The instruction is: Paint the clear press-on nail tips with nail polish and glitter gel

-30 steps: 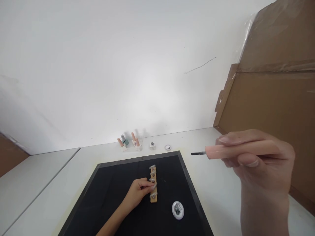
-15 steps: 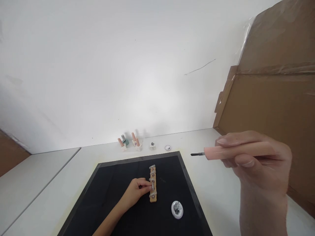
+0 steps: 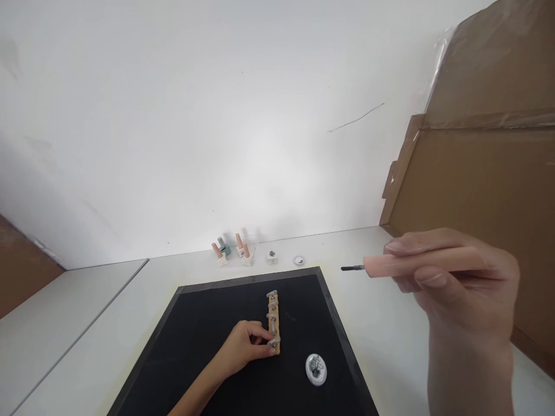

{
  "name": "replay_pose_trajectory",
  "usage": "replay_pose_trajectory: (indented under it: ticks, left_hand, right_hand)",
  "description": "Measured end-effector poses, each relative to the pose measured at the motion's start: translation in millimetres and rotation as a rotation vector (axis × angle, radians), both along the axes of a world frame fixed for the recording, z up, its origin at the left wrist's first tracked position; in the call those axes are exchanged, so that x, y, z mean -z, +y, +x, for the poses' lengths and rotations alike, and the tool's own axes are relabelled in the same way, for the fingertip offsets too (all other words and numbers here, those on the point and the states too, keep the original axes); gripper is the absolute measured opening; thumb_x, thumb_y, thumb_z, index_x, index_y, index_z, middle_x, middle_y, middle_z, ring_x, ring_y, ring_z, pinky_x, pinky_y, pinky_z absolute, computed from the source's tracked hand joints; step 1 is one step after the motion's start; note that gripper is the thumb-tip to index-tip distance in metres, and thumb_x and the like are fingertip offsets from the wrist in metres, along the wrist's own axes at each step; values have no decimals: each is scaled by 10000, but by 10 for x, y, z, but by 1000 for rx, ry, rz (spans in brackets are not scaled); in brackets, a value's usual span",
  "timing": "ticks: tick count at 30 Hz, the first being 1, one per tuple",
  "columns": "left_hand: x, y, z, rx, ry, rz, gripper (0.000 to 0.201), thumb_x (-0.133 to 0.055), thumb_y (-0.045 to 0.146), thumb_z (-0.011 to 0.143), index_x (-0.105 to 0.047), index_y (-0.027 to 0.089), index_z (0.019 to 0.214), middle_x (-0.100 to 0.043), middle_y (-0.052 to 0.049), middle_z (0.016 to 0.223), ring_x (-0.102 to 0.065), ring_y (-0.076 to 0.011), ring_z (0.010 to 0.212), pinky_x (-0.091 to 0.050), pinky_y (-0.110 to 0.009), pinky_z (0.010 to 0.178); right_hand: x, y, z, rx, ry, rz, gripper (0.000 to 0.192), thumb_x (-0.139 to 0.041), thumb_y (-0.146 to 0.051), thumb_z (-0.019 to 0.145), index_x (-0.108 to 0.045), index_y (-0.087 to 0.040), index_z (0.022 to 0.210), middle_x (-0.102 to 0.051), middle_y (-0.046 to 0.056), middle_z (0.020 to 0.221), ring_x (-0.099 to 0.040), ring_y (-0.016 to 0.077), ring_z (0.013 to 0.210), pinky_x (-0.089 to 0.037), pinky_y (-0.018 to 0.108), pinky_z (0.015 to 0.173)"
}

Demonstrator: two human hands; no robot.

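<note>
Nail brush [image 3: 416, 264]: peach handle, thin dark tip pointing left, lying level in the air above the white surface [image 3: 381, 323], right of the black mat [image 3: 208, 352]. I see my right hand [image 3: 459, 289] raised close to the camera, fingers [image 3: 429, 278] closed around the handle with the thumb along the top. Wooden nail holder [image 3: 274, 323]: a narrow tan strip lying lengthwise on the mat, carrying a row of small grey nail tips. My left hand [image 3: 245, 349] rests on the mat just left of the holder, its fingers pinched narrowly at the nearest grey tip at the near end of the strip. Small white dish [image 3: 316, 369]: on the mat, right of and nearer than the holder, holding a cluster of grey bits, apart from both hands. Polish bottles [image 3: 232, 251]: a small group with peach and teal caps, standing on the surface by the white wall beyond the mat. Two tiny round pots [image 3: 285, 258]: just right of the bottles. Brown cardboard [image 3: 477, 173]: propped upright at the far right.
</note>
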State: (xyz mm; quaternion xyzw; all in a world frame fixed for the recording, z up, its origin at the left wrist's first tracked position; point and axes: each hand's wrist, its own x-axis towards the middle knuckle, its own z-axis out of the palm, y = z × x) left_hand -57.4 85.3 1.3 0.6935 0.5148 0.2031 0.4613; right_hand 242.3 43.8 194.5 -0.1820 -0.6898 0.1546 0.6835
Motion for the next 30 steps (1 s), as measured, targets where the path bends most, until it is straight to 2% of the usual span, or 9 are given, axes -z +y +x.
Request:
replay_pose_trajectory:
  ticks: [6,11,17,20,24,26,28,30]
  left_hand:
    - [-4,-61,9,-39,-9,25,271,-733,405,697,-825,159,763,-414,41,587,-358,-127,577,-269,-269,567]
    - [-39,-66,-89,-47,-53,-12,267,-744,407,681,-818,151,708,-466,27,605,-377,-123,574,-276,-266,558]
    - [-74,-65,-213,-36,-126,-89,349,-814,463,592,-787,121,657,-483,36,592,-389,-111,568,-269,-260,541]
    - [-134,-86,-291,-8,-178,-134,350,-833,450,595,-751,114,650,-491,49,586,-398,-94,549,-279,-247,527]
    - [-318,-152,-360,72,-238,-209,307,-777,396,731,-657,127,647,-508,68,559,-396,-67,463,-307,-211,466]
    - [-466,-197,-340,84,-280,-213,364,-815,444,664,-647,126,606,-508,63,543,-395,-61,446,-295,-202,433]
    - [-654,-243,-273,55,-337,-171,450,-872,522,498,-677,120,553,-497,50,537,-400,-64,458,-281,-212,425]
    - [-882,-287,-163,16,-392,-93,459,-861,556,499,-704,127,545,-495,38,555,-412,-71,482,-299,-220,444]
  right_hand:
    - [-6,-13,-54,-7,-11,-26,194,-707,-146,833,-796,-303,903,-802,20,810,-743,233,690,-613,357,570]
    - [7,9,-152,36,12,-50,198,-704,-119,823,-799,-291,851,-800,18,834,-738,238,734,-617,356,590]
    - [55,12,-242,55,-33,34,171,-709,-138,838,-779,-285,890,-791,-37,897,-725,171,738,-626,289,592]
    - [49,-12,-258,43,-51,38,201,-692,-115,850,-771,-289,913,-788,-55,922,-723,152,761,-624,268,628]
    - [-16,-79,-184,60,-61,15,208,-695,-115,848,-768,-299,912,-784,-52,913,-722,147,764,-616,260,638]
    - [-57,-120,-117,73,-62,-3,198,-699,-123,847,-768,-298,911,-785,-44,883,-722,148,751,-607,259,625]
    - [-97,-158,-63,59,-70,-22,182,-699,-134,850,-764,-297,896,-785,-37,845,-719,146,718,-592,258,595]
    - [-131,-185,-45,27,-88,-35,156,-701,-149,850,-760,-294,842,-783,-30,806,-711,146,689,-561,250,537]
